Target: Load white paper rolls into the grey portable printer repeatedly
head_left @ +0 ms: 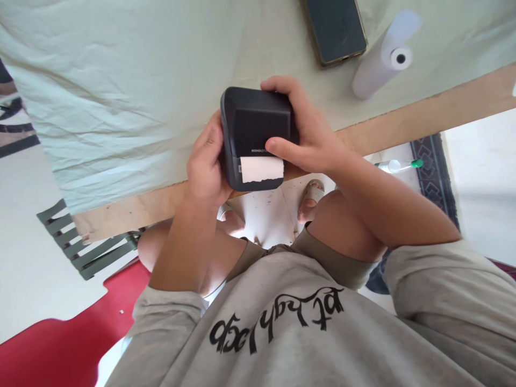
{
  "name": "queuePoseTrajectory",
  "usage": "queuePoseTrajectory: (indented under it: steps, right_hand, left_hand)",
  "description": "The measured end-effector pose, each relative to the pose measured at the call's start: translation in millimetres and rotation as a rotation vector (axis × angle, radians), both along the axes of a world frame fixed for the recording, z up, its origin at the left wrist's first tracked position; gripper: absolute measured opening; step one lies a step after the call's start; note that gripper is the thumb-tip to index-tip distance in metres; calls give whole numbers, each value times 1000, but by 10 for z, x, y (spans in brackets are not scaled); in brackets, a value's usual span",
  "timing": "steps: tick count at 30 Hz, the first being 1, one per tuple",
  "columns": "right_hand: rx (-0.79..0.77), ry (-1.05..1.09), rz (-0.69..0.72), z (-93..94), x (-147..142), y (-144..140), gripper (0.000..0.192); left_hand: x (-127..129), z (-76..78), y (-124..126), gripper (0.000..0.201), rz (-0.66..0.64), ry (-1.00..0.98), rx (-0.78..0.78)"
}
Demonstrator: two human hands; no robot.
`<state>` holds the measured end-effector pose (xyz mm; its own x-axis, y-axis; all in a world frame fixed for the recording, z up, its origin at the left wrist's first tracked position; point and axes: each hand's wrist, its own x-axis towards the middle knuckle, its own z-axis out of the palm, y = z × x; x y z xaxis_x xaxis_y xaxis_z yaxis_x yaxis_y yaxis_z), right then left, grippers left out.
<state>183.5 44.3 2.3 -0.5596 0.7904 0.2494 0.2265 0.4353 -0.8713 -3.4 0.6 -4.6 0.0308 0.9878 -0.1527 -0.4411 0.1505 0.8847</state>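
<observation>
Black printer (258,137) sits clasped between both hands' fingers (282,148).

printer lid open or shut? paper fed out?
Shut: the printer lid sits flush, and a paper strip sticks out of its slot.

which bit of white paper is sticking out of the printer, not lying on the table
The short torn white paper strip under the right hand leaves the small black printer; the white paper roll lies apart on the cloth.

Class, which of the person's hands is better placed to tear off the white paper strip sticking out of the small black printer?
Right hand: its thumb lies beside the white paper strip, while the left hand grips the small black printer from the side.
</observation>
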Motion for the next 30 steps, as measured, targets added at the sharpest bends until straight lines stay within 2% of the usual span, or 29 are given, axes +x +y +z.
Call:
queuePoseTrajectory:
  steps: [4,7,9,11,16,20,22,25,27,30]
  right_hand:
    - [4,9,0,-17,5,-4,63]
    - [-3,18,43,-27,20,2,75]
    - [30,10,81,-16,39,6,84]
    - [89,-25,76,14,66,7,83]
    - [335,-190,-76,143,147,19,74]
    - [498,-109,-292,234,168,21,55]
    - [463,10,-403,273,145,4,38]
    - [324,158,-452,314,78,-27,19]
    - [254,229,-457,317,25,-29,17]
    - [221,329,-517,283,-43,-3,24]
  left_hand:
    - [-26,3,5,34,-7,45,-7]
    - [-42,-11,8,36,-17,48,-20]
    - [-41,-9,13,36,-20,55,-21]
    - [-28,5,16,37,-28,56,-30]
    - [10,37,-1,37,-68,-1,-16]
    - [1,17,-13,27,-74,-9,54]
    - [-4,13,-12,33,-88,12,58]
    - [-5,23,-11,39,-101,51,32]
    - [-4,29,-14,37,-96,63,24]
    - [-3,28,-19,37,-92,65,35]
